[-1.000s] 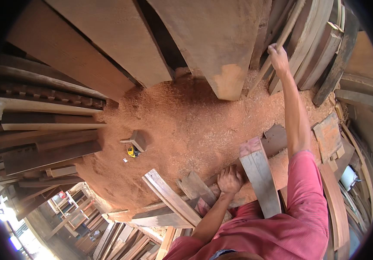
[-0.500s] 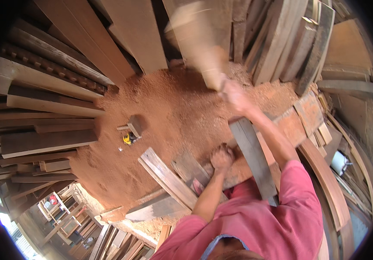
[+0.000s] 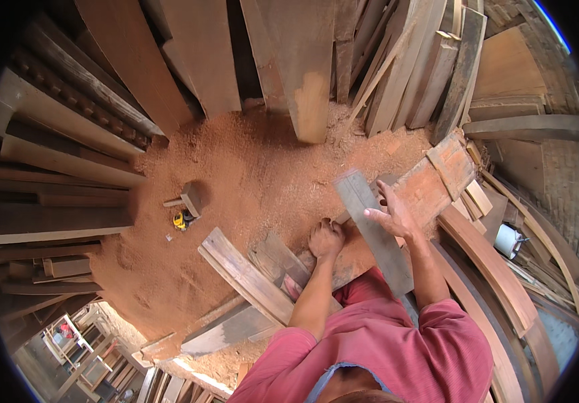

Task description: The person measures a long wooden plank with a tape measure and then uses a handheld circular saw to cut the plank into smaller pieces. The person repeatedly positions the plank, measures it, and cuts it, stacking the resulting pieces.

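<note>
Fingers curled, my left hand (image 3: 326,236) rests low beside a short grey timber (image 3: 370,228); what lies under its fingers is hard to make out. My right hand (image 3: 391,216) is at that timber's right side, fingers spread, thumb over its face. A reddish, dusty board (image 3: 437,181) runs behind the right hand. Left of my left hand, a pale plank (image 3: 239,272) lies angled over other offcuts.
Long planks (image 3: 303,80) stand around a sawdust-covered floor (image 3: 249,168), with a thin stick (image 3: 387,60) among them. A yellow-and-black tool (image 3: 180,220) lies by a small wood block (image 3: 191,200). Curved reddish boards (image 3: 484,262) and a white cylinder (image 3: 508,240) are at right.
My right hand has come down from the upper right, where it held a thin stick, through a blurred sweep, to the grey timber. My left hand stays low, fingers curled.
</note>
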Tool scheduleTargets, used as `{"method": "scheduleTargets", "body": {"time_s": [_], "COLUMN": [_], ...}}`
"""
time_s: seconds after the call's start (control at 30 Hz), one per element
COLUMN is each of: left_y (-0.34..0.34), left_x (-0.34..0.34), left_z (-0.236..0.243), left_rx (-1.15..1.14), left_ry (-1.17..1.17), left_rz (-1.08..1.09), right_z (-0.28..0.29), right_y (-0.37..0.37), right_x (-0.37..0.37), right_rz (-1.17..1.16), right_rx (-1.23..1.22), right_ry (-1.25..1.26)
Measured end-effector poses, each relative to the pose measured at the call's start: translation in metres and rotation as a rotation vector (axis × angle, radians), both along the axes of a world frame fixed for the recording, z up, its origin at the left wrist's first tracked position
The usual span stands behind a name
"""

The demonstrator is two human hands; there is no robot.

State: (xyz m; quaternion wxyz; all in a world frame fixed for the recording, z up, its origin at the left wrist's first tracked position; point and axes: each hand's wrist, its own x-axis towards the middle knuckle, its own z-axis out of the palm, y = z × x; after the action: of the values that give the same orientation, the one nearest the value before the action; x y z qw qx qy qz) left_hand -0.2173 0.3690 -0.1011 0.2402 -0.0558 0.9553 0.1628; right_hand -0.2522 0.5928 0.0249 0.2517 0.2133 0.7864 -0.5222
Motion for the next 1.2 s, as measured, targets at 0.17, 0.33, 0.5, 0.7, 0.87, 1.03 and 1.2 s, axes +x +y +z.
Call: {"method": "scheduleTargets", "body": {"time_s": [0.17,0.33,0.5,0.7,0.87,1.03,1.2], "left_y": [0.001,0.002,0.0,-0.006,-0.003,-0.004,0.0], "left_x": [-0.001,-0.003,-0.001,0.001,0.001,0.005,-0.001], "left_z": [0.005,0.006,-0.001,0.0,0.0,-0.004,0.003], "left_rx": [-0.02,-0.017,-0.045,-0.029,-0.018,0.032,0.017], "left_ry": [-0.01,0.035,-0.058,-0.036,-0.03,0.022,-0.029], "left_rz": [-0.016,-0.044,-0.044,-0.069,-0.018,0.003,0.038], "right_z": [-0.074,-0.137,-0.218,-0.242,-0.16,-0.008,0.131], "right_y": [0.066,0.128,0.154,0.159,0.089,0.035,-0.015], "right_x": [-0.059,-0.167,-0.254,-0.287,-0.24,-0.195,-0.216], "right_rz": [-0.556,-0.41,-0.558,-0.595,-0.215,-0.175,-0.082], "right_rx": [0.022,0.172,-0.013,-0.223,-0.072,0.044,0.184], "right_ry": [0.178,0.203,0.22,0.108,0.413,0.528,0.902]}}
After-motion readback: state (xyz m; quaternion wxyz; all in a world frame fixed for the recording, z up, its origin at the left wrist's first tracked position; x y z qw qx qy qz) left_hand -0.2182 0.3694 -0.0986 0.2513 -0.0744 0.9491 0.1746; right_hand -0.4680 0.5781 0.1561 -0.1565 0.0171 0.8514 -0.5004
